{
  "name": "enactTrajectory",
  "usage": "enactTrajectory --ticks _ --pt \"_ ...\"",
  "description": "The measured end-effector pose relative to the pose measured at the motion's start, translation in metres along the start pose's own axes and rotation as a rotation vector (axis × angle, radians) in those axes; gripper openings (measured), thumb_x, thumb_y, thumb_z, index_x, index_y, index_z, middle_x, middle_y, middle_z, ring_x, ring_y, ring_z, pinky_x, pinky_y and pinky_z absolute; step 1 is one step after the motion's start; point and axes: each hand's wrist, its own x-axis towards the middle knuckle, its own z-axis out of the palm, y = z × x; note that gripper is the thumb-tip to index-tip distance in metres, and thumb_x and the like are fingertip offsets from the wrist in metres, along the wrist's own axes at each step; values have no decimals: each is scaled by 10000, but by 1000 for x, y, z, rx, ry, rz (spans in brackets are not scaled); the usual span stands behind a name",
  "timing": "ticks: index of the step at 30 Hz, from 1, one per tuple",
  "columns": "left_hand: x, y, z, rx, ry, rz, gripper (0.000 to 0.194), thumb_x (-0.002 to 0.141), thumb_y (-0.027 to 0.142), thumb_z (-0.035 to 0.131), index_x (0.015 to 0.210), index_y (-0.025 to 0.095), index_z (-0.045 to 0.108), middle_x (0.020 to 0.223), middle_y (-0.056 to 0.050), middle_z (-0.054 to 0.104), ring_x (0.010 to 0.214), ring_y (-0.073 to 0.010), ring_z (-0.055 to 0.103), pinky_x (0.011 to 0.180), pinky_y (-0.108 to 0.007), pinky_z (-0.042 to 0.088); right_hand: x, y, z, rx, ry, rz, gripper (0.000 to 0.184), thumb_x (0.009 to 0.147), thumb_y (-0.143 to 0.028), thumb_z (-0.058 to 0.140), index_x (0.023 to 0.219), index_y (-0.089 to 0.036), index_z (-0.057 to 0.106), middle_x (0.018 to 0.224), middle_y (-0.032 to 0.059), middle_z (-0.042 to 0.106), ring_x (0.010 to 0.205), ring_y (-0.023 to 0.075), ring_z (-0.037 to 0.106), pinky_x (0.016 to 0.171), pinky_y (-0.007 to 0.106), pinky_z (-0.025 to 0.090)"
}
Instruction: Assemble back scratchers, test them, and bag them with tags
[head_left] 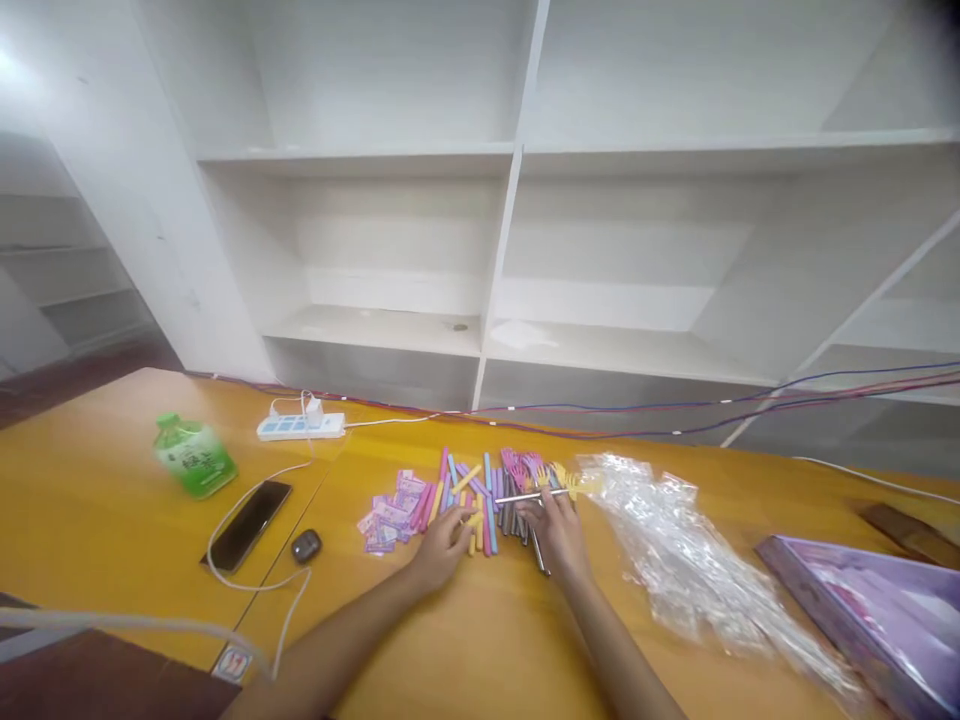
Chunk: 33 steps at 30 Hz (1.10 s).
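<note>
My right hand is closed on a back scratcher with a thin silver rod and a yellow hand-shaped head, held crosswise above the table. Under and behind it lie several more back scratchers with pink and yellow heads and dark handles. My left hand has its fingertips pinched at a short yellow tube, partly covered by the fingers. Around it are several pink, blue, purple and yellow tubes lying roughly parallel. Left of the tubes is a loose pile of small purple printed cards.
Clear plastic bags spread to the right, with a purple box beyond. At left are a green bottle, a phone, a dark earbud case and a power strip with a white cable. Shelves stand behind.
</note>
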Motion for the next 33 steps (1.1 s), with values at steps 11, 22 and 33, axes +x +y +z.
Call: enactTrajectory --ticks 11,22,33 --pt "0 -1 -11 72 -88 89 351 1072 395 516 1346 267 694 1131 -82 690 1058 -220 646 958 -363 509 -26 7 -5 222 -46 79 384 850 -565 806 967 -245 629 931 16 716 732 176 732 666 318 623" --pt "-1 -5 -18 108 -91 239 328 1072 341 540 1330 251 721 1015 -78 707 899 -184 662 817 -314 534 -31 12 -9 169 -64 88 325 849 -512 827 906 -239 660 869 18 717 684 194 702 617 349 598" --pt "-6 10 -17 113 -90 222 273 1066 316 549 1266 247 721 1092 -85 737 1003 -202 680 904 -337 529 -31 2 -10 221 -94 85 332 844 -508 835 865 -241 637 795 -13 656 606 131 615 548 265 492"
